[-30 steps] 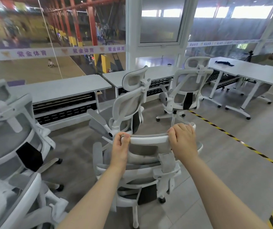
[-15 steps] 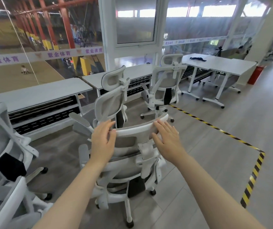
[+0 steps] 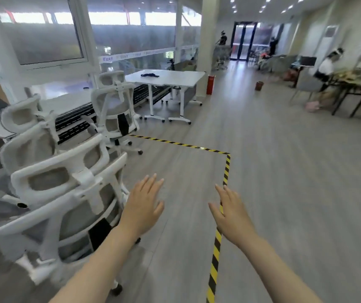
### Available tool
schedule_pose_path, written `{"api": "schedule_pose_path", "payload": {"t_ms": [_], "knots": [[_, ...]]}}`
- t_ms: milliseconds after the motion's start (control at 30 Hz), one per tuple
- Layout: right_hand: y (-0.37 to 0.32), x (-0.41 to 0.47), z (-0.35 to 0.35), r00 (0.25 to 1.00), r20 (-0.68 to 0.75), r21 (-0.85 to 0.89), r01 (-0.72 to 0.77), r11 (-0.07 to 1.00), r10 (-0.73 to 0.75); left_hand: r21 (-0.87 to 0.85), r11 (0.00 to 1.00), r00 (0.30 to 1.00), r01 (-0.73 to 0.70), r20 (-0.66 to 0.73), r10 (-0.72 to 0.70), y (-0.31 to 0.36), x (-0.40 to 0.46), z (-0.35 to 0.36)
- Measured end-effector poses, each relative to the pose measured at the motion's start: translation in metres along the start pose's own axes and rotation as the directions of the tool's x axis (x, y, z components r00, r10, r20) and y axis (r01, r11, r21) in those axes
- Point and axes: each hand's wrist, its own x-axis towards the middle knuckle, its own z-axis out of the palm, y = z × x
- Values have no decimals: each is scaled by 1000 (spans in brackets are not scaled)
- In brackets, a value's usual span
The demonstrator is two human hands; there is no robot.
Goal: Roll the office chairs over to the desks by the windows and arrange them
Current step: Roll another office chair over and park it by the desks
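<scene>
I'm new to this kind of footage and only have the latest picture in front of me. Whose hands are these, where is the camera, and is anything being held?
The camera sits on a person's head and looks forward and down, so the two bare arms reaching in from below are the wearer's own. The left hand and right hand are both open, fingers spread, over bare floor, holding nothing. At left, white mesh office chairs stand in a row: the nearest chair, then two more behind it, beside the long desks along the windows. Yellow-and-black floor tape marks a boundary. Other people work farther back, blurred.
</scene>
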Motion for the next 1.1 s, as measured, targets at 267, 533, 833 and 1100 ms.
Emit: {"api": "schedule_pose_path", "payload": {"t_ms": [267, 533, 833, 1100], "knots": [[155, -237, -103, 880, -235, -48, -436, 899, 414, -166, 901, 908, -400, 64, 414, 237, -67, 40], [226, -492, -166, 483, -439, 102, -811, 576, 758, -380, 648, 668, -660, 99, 738, 448, -150, 52], [199, -721, -187, -36, -614, 316, -927, 203, 788, -591, 180, 232, -786, -13, 973, 655, -260, 45], [114, -835, -184, -456, -644, 509, -855, -101, 614, -670, -288, -211, -684, -196, 958, 784, -376, 18]]}}
